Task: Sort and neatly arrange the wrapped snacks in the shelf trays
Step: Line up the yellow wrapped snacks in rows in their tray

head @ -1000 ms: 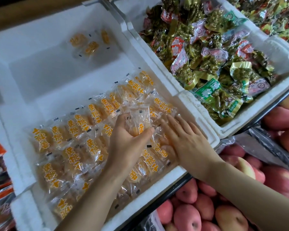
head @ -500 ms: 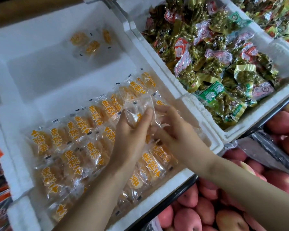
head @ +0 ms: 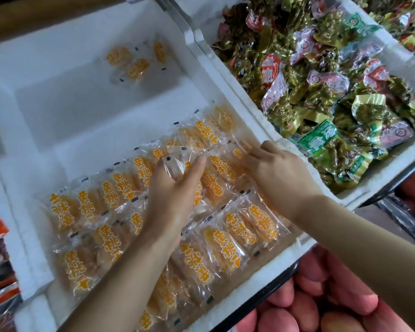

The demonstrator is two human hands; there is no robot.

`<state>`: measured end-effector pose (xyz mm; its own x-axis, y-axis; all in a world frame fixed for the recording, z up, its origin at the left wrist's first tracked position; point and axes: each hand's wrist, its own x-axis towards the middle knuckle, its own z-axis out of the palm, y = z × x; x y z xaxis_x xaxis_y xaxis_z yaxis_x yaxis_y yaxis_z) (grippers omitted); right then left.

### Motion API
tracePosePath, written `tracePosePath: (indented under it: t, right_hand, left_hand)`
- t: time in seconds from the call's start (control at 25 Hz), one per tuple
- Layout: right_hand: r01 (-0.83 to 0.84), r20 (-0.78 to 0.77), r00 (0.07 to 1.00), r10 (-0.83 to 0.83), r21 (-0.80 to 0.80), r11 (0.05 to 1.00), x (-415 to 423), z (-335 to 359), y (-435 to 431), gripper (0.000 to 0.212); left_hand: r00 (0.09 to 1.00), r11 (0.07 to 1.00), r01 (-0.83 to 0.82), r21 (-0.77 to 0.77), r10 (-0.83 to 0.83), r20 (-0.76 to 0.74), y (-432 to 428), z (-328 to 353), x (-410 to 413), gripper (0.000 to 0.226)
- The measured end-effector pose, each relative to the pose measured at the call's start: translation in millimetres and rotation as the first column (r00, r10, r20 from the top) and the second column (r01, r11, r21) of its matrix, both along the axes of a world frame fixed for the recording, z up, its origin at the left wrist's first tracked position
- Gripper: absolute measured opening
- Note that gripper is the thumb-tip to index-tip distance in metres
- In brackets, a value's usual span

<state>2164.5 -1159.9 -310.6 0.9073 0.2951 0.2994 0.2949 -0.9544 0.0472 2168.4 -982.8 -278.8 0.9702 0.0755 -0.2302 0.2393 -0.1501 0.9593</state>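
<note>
The left hand (head: pixel 175 188) pinches a clear packet (head: pixel 171 167) by its end and the right hand (head: pixel 277 174) grips another's edge, likely to slot both into the row at the white tray's (head: pixel 228 92) right wall; the snack packets (head: pixel 216 238) show orange lettering over yellow slices

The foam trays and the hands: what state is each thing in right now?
Left tray: open, far half mostly bare.
Orange snack packs: sealed, lined up in overlapping rows at the near side.
Three stray packs: loose in the far corner.
Right tray: open, heaped.
Green snack packs: sealed, jumbled.
Left hand: pinching a clear pack.
Right hand: fingers curled on the row's right end.
Apples: piled below.
</note>
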Motion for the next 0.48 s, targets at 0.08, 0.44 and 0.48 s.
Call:
tracePosePath:
  t: [0.08,0.44,0.48]
  right_hand:
    - [-0.007,-0.022,1.0,0.009,0.081,0.997,-4,-5,-4,0.039]
    - [-0.006,0.043,0.999,-0.004,0.223,0.975,4,-8,-18,0.055]
    - [-0.027,0.044,0.999,0.017,0.224,0.974,2,-10,-19,0.059]
  left_hand:
    - [0.999,1.0,-0.01,0.004,0.01,-0.03,-1,2,-1,0.047]
    - [0.998,0.998,0.041,-0.051,-0.043,-0.045,0,6,-3,0.044]
    - [0.998,0.998,0.04,-0.055,-0.042,-0.04,0,4,-3,0.043]
